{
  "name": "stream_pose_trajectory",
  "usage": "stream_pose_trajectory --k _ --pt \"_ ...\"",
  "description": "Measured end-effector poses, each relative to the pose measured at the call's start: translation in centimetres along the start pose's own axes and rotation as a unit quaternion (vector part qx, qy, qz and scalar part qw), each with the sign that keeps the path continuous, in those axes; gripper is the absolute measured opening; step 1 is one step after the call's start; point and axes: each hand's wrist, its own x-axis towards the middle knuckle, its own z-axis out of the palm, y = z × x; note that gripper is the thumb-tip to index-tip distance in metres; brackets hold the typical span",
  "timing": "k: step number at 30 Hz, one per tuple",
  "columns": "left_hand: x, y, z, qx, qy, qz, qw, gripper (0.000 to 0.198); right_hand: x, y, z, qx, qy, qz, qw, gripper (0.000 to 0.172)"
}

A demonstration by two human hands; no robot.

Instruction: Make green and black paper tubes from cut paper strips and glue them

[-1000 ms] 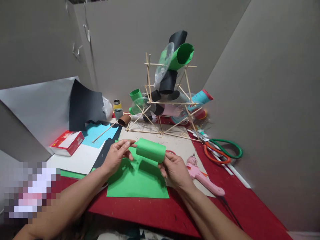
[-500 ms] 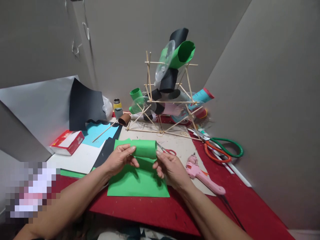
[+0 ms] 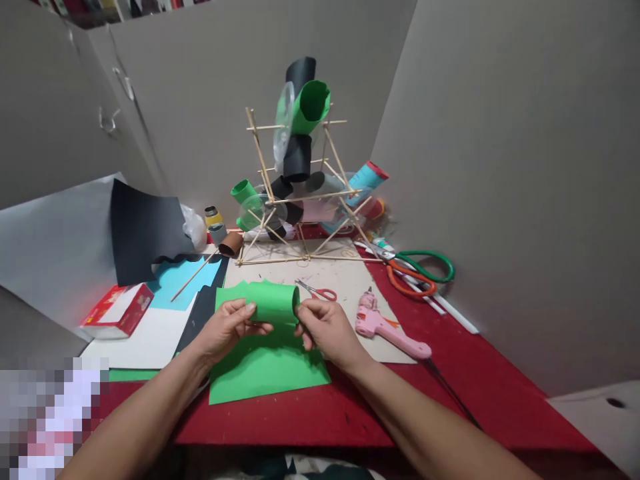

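Note:
A rolled piece of green paper is held between both hands above the table. My left hand grips its left part, thumb in front and fingers curled beneath. At the right end, by the roll's open edge, my right hand pinches the paper between thumb and fingers. Under the hands lies a flat green sheet. Small red-handled scissors rest just behind my right hand. A pink glue gun lies to its right.
Behind stands a wooden stick frame bearing green and black paper tubes. Large scissors with green and orange handles lie at right. A red-and-white box, blue paper and curved black paper are at left on the red cloth.
The camera view has shifted, so the scene sits further left. The roll's right end now faces more toward me, its opening showing. Both hands keep hold of the paper.

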Motion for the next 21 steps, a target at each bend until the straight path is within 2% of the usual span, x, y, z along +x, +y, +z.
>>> stream_pose_trajectory --k 3,6,11,13,16,21 --pt "0.11 0.22 -0.16 0.004 0.006 0.008 1.0 0.031 0.05 -0.65 -0.11 0.003 -0.013 0.003 1.0 0.037" --pt "0.26 0.33 -0.29 0.007 -0.004 0.012 1.0 0.03 0.13 -1.03 -0.21 0.01 0.016 -0.012 1.0 0.03" --pt "0.22 0.01 -0.15 0.038 -0.028 0.014 0.999 0.028 0.17 -0.56 -0.34 -0.018 0.073 -0.114 0.991 0.02" --pt "0.13 -0.16 -0.05 0.046 -0.036 0.008 0.998 0.028 0.14 -0.35 -0.46 -0.041 0.079 -0.139 0.986 0.031" --pt "0.05 -0.23 0.1 0.053 -0.041 0.004 0.998 0.029 0.09 -0.28 -0.62 -0.046 0.083 -0.138 0.986 0.036" --pt "0.12 0.01 0.24 0.066 -0.029 0.04 0.997 0.028 0.29 -0.38 -0.54 -0.034 0.065 -0.124 0.99 0.026"
